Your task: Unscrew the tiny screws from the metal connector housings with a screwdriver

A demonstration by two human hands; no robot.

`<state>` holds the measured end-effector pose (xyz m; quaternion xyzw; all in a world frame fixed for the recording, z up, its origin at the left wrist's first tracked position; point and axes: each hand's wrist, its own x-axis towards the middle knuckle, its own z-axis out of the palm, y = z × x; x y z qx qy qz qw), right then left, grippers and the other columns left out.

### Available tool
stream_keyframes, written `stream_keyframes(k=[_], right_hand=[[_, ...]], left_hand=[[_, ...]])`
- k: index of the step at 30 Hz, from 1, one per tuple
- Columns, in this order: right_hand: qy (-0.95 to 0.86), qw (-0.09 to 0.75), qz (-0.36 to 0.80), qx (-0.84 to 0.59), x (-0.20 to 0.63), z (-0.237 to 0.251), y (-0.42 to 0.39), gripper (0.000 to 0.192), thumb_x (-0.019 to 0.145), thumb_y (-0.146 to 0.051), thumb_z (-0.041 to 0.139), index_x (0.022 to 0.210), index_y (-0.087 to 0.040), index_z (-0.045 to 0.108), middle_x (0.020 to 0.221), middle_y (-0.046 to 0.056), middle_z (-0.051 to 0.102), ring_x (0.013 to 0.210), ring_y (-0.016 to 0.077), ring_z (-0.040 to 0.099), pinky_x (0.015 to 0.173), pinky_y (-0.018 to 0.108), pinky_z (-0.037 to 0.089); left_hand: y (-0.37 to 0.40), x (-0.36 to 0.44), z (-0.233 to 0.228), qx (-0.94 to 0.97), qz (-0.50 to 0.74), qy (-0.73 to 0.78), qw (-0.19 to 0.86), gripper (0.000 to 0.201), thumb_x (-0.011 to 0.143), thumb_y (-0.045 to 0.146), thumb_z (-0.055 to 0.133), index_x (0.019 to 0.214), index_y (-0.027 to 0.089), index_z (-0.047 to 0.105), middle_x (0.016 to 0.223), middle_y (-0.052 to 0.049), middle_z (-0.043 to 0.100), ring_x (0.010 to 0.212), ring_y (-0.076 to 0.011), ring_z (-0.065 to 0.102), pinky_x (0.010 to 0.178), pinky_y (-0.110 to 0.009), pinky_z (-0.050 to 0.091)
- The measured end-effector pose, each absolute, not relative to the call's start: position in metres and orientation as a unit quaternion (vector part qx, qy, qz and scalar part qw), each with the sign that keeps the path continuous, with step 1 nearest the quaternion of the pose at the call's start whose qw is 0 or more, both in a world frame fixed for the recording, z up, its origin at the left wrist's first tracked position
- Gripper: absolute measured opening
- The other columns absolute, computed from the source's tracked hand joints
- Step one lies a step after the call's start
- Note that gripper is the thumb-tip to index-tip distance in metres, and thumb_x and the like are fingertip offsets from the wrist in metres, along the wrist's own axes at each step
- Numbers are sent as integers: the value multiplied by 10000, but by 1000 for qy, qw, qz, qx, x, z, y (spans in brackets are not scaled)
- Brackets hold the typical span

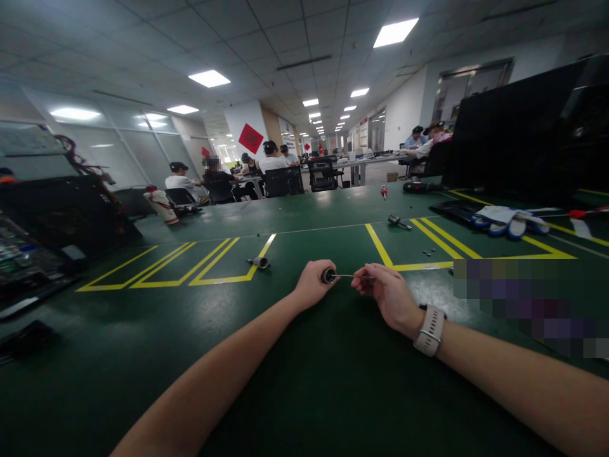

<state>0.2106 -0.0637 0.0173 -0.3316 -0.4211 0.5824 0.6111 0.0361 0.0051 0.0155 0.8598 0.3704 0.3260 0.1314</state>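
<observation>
Both forearms enter from bottom edge, converging mid-frame over green table (333,393). Left hand (311,284): grip closed round a small dark round part (328,275), held just above the mat. Right hand (387,295), watch (431,330) on wrist: fingertips pinched narrow on a thin metal rod (349,275); rod runs horiz. into the round part, so the two hands are joined by it.

Room: mat bare betw. arms and near edge, and left of left arm. Yellow lines (228,254) mark bays beyond the hands. Small metal cylinder (259,261) lies on a yellow line, up-left of left hand, near but apart. Another small tool (397,221) up-right, well apart; red-handled driver (384,190) farther back. Few tiny screws (428,252) inside right bay. Gloves (507,222) far right, by a big dark panel (514,127). Dark equipment (52,222) crowds left edge. Blurred patch at right, just beside right wrist: contents unreadable.

Bkgd: several people seated at far tables.
</observation>
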Motion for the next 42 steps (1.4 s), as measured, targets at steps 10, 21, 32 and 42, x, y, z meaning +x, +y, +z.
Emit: stream_keyframes(k=[10, 21, 32, 42], right_hand=[[-598, 552, 406, -416, 206, 23, -74, 233, 826, -355, 510, 742, -176, 633, 745, 22, 620, 743, 174, 553, 670, 311, 398], [-499, 566, 531, -386, 209, 19, -63, 187, 742, -307, 555, 633, -179, 637, 669, 30, 638, 691, 173, 544, 684, 329, 391], [-568, 561, 442, -408, 206, 20, -69, 206, 794, -320, 529, 674, -186, 630, 715, 25, 628, 744, 182, 552, 695, 329, 388], [-511, 557, 518, -400, 208, 16, -63, 191, 754, -319, 556, 666, -178, 650, 686, 33, 647, 697, 172, 551, 655, 319, 380]], left_hand=[[5, 37, 15, 880, 269, 392, 20, 70, 769, 189, 532, 704, 171, 548, 688, -4, 583, 671, -158, 534, 667, -291, 347], [8, 35, 13, 889, 281, 351, 90, 122, 748, 242, 593, 688, 161, 525, 670, 20, 552, 649, -126, 511, 668, -262, 375], [7, 37, 14, 880, 285, 368, 93, 115, 747, 205, 575, 656, 158, 521, 628, 30, 523, 598, -108, 483, 589, -230, 354], [6, 36, 14, 883, 264, 386, 34, 63, 732, 125, 556, 683, 163, 544, 673, 11, 573, 656, -136, 526, 672, -269, 373]])
